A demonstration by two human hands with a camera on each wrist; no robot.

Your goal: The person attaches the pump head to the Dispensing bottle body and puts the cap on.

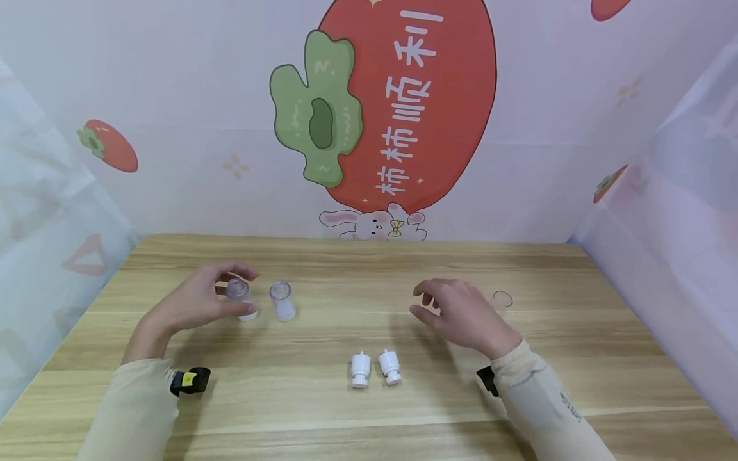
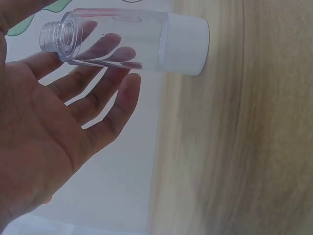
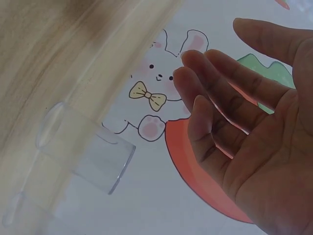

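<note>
A clear bottle (image 1: pixel 238 291) with a threaded neck and white base stands upright on the table at the left. My left hand (image 1: pixel 204 298) is loosely around it, thumb in front and fingers behind. The fingers (image 2: pixel 105 98) show through the clear wall in the left wrist view, and firm contact is not visible. Just right of it stands a second such bottle (image 1: pixel 282 302). My right hand (image 1: pixel 464 314) hovers above the table with its fingers relaxed and nothing held. Beside it are clear cylindrical covers (image 3: pixel 88 147), one partly cut off in the right wrist view.
Two white pump heads (image 1: pixel 360 370) stand near the middle front of the wooden table (image 1: pixel 323 410). A printed cloth wall (image 1: pixel 190 160) rises behind the table, and light sheets close off both sides.
</note>
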